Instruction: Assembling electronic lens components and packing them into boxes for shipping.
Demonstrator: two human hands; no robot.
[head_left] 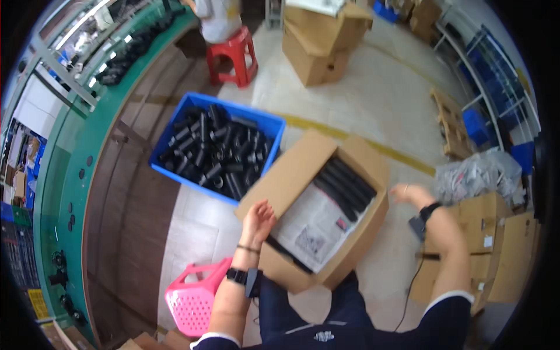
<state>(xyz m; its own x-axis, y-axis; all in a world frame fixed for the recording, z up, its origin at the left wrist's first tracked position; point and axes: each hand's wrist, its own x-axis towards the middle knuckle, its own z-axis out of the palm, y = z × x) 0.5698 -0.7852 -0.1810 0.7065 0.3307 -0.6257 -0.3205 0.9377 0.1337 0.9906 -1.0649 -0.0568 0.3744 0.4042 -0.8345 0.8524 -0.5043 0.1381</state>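
An open cardboard box (357, 248) stands tilted in front of my legs, its flaps folded outward. Inside, several long black tubes (344, 185) lie side by side at the far right, and a printed paper sheet (312, 227) covers much of the rest. My left hand (259, 221) is over the box's left edge, palm turned up, its fingers loosely bent and apart with nothing in them. Just beyond the box's right side hovers my right hand (410, 193), slightly blurred; its fingers look apart and nothing shows in them.
A blue crate (201, 189) full of short black cylindrical parts sits beyond the box at left. A pink plastic stool (195, 303) is by my left forearm. The green workbench (96, 146) runs along the left. A person sits on a red stool (233, 58). Cartons (475, 227) stand at right.
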